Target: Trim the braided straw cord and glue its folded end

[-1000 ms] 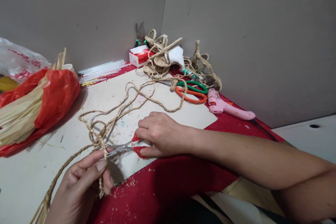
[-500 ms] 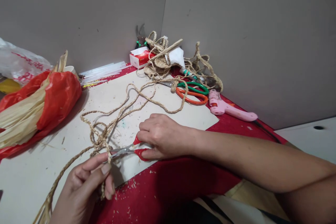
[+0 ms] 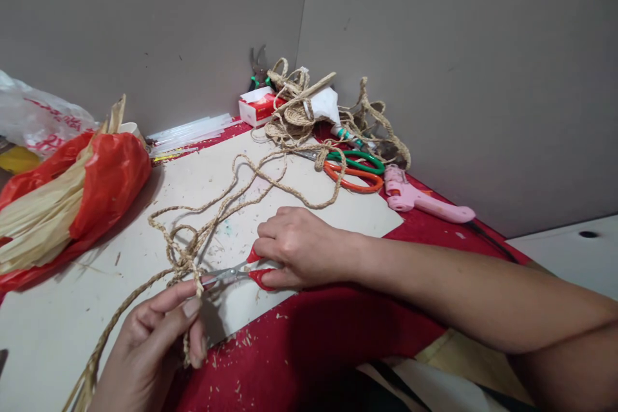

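Observation:
My left hand pinches a braided straw cord between thumb and fingers, near the front edge of the white board. My right hand is closed round the red handles of small scissors, whose blades point left and reach the cord just above my left thumb. The blade tips are partly hidden by the cord and fingers. More of the braided cord lies bunched and looped on the board behind my hands, and a thicker strand with loose ends runs down past my left wrist.
A red plastic bag of straw lies at left. Behind are clear glue sticks, a small red-and-white box and coiled braid. Large scissors with green and orange handles and a pink glue gun sit at right. Straw scraps litter the red cloth.
The scissors and right hand have shifted very slightly up. My left fingers and the pinched cord have moved a little left and up.

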{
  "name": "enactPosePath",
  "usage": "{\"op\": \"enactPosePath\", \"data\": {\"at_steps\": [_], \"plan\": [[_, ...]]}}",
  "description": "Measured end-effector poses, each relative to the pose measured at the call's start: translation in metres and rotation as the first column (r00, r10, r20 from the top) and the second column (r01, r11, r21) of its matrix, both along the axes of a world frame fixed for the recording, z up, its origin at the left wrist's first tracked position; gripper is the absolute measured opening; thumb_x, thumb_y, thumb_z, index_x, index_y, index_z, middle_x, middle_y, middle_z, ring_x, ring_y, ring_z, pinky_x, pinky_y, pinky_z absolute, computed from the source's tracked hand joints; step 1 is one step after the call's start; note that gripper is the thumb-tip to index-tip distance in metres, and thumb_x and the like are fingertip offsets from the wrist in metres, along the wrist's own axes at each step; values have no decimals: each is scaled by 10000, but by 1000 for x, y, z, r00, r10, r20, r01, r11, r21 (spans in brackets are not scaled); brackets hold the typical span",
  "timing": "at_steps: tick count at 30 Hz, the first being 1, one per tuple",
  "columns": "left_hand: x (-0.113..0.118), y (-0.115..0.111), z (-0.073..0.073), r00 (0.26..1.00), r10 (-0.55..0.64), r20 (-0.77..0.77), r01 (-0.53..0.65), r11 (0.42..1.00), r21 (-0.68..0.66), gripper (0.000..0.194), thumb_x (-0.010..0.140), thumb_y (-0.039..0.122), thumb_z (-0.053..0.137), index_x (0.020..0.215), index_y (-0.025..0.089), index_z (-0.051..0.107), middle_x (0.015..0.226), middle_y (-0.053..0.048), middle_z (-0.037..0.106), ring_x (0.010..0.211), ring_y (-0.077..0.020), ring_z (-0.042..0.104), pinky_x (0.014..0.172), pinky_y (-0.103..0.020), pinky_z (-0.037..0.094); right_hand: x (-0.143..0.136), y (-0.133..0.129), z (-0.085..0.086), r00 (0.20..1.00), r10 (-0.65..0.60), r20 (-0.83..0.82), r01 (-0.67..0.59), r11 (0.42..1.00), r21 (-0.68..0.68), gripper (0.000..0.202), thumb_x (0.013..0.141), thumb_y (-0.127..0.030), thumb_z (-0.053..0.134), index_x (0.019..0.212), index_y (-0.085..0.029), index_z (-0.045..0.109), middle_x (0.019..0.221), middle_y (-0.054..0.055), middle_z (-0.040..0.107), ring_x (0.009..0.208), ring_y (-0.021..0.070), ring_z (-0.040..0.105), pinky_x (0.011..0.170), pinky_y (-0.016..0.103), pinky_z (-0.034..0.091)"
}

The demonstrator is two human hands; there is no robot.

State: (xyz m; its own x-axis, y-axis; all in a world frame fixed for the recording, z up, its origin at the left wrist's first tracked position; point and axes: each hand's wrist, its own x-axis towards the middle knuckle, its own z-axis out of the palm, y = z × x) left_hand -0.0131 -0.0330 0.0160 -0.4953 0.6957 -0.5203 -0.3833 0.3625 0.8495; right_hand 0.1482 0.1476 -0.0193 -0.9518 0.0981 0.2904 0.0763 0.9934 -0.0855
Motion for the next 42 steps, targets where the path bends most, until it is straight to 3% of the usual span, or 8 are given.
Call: {"op": "enactPosePath", "data": {"at_steps": [7,13,17,23,27,32,37,42], "plan": [[-2,-1,-2,1000,-18,-24,18,1000,-8,301,655,380,802,859,174,722,417,24,547,410,-80,443,469,-185,345,0,1,1,999,30,44,-29,999,-17,324,840,-466,550,792,-163,652,720,29,635,607,135,514,609,298,280],[4,1,0,973,-86,-214,72,995,-72,332,675,424,762,880,165,724,408,16,555,418,-96,428,481,-202,360,2,-2,9,995,22,96,-24,1000,15,331,858,-463,546,788,-155,642,706,34,620,612,137,513,613,303,280],[2,1,-2,949,-75,-308,48,994,-95,357,660,440,771,880,165,716,410,6,567,415,-119,451,465,-222,374,3,-4,14,992,10,130,-12,1000,14,310,862,-449,554,802,-157,638,730,37,624,627,142,520,627,308,281],[-8,-3,-10,939,-190,-287,160,979,-126,392,617,521,782,788,175,719,409,-22,578,390,-127,456,423,-222,366,5,-5,14,988,10,156,-17,999,40,289,862,-442,566,798,-165,622,748,36,622,641,149,524,638,314,269],[-7,-4,-5,920,-170,-353,123,981,-152,386,628,532,773,786,185,714,412,-4,546,420,-115,412,435,-206,334,5,-4,11,996,18,88,-26,996,90,281,886,-425,535,800,-168,608,765,39,621,664,159,532,646,321,261],[-9,-5,0,856,-366,-364,311,929,-202,386,734,537,681,596,179,645,465,-1,475,454,-105,362,433,-203,282,3,-6,9,990,34,140,-47,995,85,259,885,-382,537,765,-163,602,733,41,624,637,148,513,646,316,250],[-8,-6,3,871,-315,-377,257,946,-197,376,704,508,710,557,183,594,513,22,407,479,-94,287,429,-198,224,1,-8,10,988,38,151,-45,998,44,271,883,-408,545,800,-163,627,749,44,630,650,151,520,650,308,265],[-8,-5,1,908,-315,-276,273,945,-179,343,713,484,702,586,182,599,510,38,368,468,-83,248,436,-198,186,-2,-6,2,976,86,199,-75,995,-62,292,867,-441,581,808,-162,644,745,32,640,636,139,534,628,296,281]]}}
